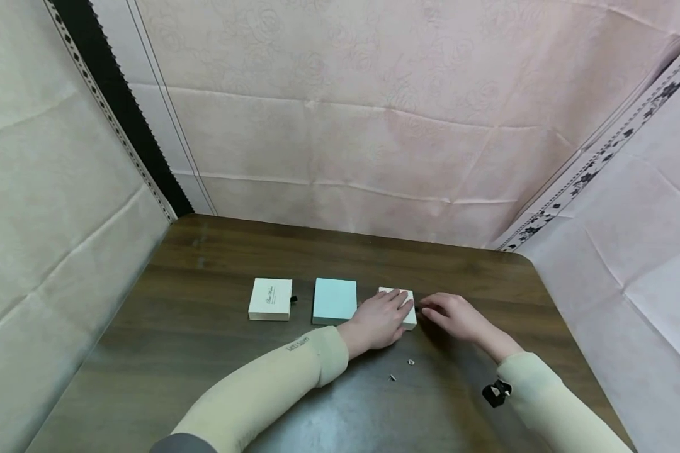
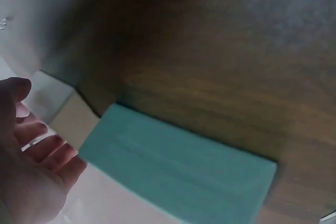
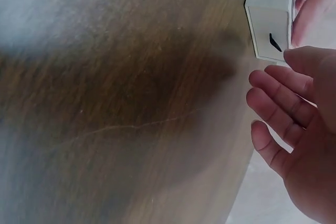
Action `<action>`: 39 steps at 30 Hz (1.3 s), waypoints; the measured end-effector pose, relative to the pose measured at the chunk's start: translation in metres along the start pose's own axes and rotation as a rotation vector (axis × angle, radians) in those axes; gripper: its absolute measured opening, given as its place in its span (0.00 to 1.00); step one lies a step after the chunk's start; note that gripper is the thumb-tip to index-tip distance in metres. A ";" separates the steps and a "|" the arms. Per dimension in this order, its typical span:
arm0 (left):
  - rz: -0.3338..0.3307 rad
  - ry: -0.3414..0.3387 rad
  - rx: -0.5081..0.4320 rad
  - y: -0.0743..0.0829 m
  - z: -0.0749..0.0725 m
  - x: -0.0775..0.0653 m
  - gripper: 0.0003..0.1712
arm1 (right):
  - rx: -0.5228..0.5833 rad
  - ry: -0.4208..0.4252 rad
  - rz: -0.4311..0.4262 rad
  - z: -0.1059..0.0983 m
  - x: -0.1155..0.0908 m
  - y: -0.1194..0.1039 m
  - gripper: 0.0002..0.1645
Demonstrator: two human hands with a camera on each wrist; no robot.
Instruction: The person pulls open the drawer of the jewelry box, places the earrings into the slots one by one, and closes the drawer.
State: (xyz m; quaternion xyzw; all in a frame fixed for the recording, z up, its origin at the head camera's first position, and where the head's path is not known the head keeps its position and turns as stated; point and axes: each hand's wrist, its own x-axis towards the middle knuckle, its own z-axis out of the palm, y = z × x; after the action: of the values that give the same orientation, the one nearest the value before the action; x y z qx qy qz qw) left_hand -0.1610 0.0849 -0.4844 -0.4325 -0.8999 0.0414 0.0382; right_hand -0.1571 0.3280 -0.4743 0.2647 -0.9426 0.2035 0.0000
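Note:
My left hand [image 1: 378, 319] rests over a small white box [image 1: 410, 319], its fingers across the top and its thumb at the near side, holding it on the table. On the box's right end, a short black ribbon tab [image 3: 274, 42] sticks out. Beside that end is my right hand [image 1: 456, 316], with its thumb tip close to the tab and its other fingers loosely bent. Whether the right fingertips touch the ribbon is hard to see. Left of the held box lies a flat turquoise box [image 1: 335, 301], near the left wrist.
Another white box [image 1: 270, 299] with printed script and a black tab stands farther left on the brown wooden table [image 1: 204, 371]. Two tiny metallic pieces, one ring-like piece [image 1: 410, 362] and one slim piece [image 1: 393, 378], lie in front of the hands. Pale cloth [image 1: 340, 145] hangs behind.

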 end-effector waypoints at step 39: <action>0.006 0.075 0.116 0.000 0.005 0.002 0.30 | 0.046 0.009 0.026 0.014 0.021 0.010 0.12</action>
State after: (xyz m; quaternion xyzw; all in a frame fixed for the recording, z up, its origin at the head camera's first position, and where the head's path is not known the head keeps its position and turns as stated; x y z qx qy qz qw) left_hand -0.1627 0.0859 -0.4895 -0.4336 -0.8926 0.0773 0.0965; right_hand -0.1787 0.3197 -0.4885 0.2515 -0.9410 0.2262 -0.0046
